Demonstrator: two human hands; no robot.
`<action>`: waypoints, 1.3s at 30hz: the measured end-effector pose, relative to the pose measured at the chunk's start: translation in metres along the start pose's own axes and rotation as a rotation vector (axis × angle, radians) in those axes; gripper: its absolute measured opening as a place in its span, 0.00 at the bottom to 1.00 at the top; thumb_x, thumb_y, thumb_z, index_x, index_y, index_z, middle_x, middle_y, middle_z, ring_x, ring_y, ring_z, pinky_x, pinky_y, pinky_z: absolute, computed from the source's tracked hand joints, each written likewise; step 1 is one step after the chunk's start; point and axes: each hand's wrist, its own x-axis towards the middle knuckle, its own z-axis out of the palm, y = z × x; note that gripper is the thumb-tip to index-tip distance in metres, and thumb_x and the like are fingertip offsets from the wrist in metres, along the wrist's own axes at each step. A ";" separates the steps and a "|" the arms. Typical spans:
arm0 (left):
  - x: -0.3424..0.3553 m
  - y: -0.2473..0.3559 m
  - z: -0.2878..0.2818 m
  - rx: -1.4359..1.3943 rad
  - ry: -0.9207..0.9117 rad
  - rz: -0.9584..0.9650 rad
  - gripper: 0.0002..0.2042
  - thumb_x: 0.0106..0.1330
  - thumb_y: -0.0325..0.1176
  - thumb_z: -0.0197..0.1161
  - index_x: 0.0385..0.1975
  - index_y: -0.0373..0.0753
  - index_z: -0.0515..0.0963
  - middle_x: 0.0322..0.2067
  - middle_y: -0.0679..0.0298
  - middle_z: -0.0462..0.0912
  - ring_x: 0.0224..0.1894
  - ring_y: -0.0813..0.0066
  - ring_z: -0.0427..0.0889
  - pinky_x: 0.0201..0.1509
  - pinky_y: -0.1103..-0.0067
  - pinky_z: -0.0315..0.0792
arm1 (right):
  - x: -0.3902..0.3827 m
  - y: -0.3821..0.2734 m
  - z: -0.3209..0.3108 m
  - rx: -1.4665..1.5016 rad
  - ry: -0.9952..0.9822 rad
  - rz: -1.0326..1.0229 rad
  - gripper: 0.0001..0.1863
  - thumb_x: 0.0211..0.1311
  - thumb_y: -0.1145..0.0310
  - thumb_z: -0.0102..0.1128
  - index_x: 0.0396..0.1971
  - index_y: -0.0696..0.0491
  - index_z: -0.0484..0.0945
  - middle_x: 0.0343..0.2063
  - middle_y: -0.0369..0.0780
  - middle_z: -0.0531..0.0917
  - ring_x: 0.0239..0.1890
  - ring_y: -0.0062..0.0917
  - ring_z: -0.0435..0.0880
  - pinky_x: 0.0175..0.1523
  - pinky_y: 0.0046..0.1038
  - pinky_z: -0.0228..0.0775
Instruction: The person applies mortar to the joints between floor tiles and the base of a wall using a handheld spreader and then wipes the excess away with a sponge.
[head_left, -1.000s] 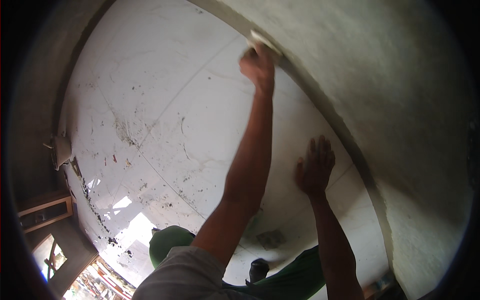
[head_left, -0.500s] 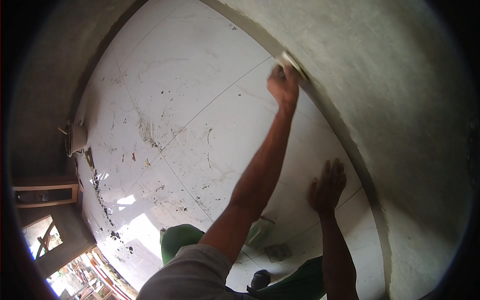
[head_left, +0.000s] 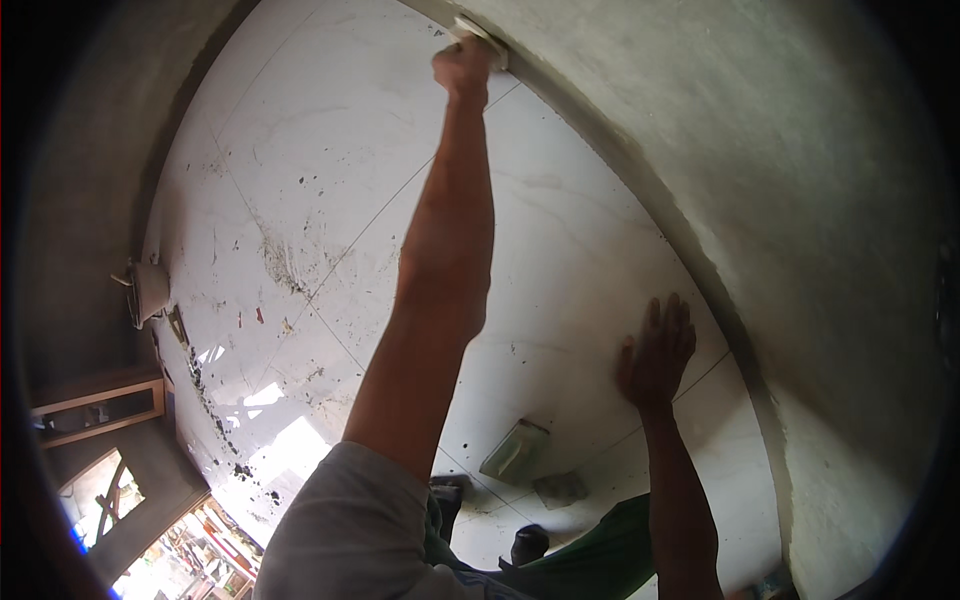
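My left hand [head_left: 464,68] reaches far ahead, closed on a pale flat tool [head_left: 484,42] whose exact kind I cannot make out. The tool lies against the dark strip [head_left: 540,75] along the foot of the grey plastered wall [head_left: 780,190]. Nearer to me, my right hand [head_left: 657,352] rests palm down on the white tiled floor [head_left: 560,250], fingers stretched, close to the same strip. A greenish block-like thing [head_left: 517,452] and a small grey flat piece [head_left: 560,489] lie on the tiles between my arms.
A pale bucket [head_left: 150,290] stands by the left wall, with a long narrow tool [head_left: 178,326] on the floor beside it. Dark crumbs [head_left: 205,400] and smears dot the tiles. A wood-framed panel [head_left: 98,410] and a cluttered bright opening [head_left: 195,550] are at lower left.
My left hand has slid the pale tool farther away and leftward along the wall's foot, the arm stretching out. My right hand stays nearly in place on the floor.
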 end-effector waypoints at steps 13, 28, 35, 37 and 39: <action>-0.145 0.011 0.046 0.053 0.187 0.265 0.20 0.77 0.43 0.60 0.40 0.26 0.83 0.30 0.49 0.89 0.31 0.60 0.89 0.34 0.65 0.79 | -0.004 -0.002 0.007 0.013 0.068 -0.032 0.41 0.72 0.52 0.52 0.80 0.52 0.55 0.80 0.52 0.55 0.82 0.52 0.52 0.79 0.58 0.44; -0.311 -0.003 0.067 0.099 0.102 -0.037 0.24 0.76 0.46 0.65 0.50 0.24 0.81 0.38 0.44 0.89 0.42 0.54 0.89 0.46 0.64 0.80 | -0.005 -0.005 0.011 0.002 0.061 -0.020 0.39 0.75 0.50 0.47 0.80 0.52 0.56 0.80 0.53 0.55 0.82 0.52 0.52 0.79 0.59 0.45; -0.254 0.007 0.075 0.071 -0.042 0.151 0.18 0.76 0.43 0.63 0.42 0.29 0.83 0.35 0.49 0.90 0.35 0.59 0.88 0.42 0.65 0.79 | -0.006 0.009 0.009 -0.009 0.094 -0.029 0.38 0.75 0.50 0.49 0.79 0.52 0.58 0.79 0.52 0.57 0.82 0.51 0.53 0.80 0.57 0.43; -0.245 -0.042 0.042 0.299 -0.114 0.090 0.17 0.75 0.45 0.62 0.41 0.33 0.84 0.36 0.52 0.90 0.34 0.59 0.87 0.42 0.65 0.79 | -0.005 -0.011 0.021 0.031 0.140 -0.122 0.39 0.76 0.49 0.49 0.78 0.55 0.59 0.79 0.51 0.59 0.81 0.52 0.54 0.80 0.57 0.44; -0.276 -0.058 0.042 0.388 -0.254 0.096 0.17 0.73 0.45 0.63 0.39 0.34 0.84 0.35 0.52 0.90 0.34 0.59 0.87 0.42 0.64 0.79 | -0.010 -0.002 0.035 -0.072 0.182 -0.152 0.41 0.76 0.45 0.52 0.76 0.59 0.61 0.76 0.48 0.65 0.79 0.46 0.61 0.79 0.49 0.52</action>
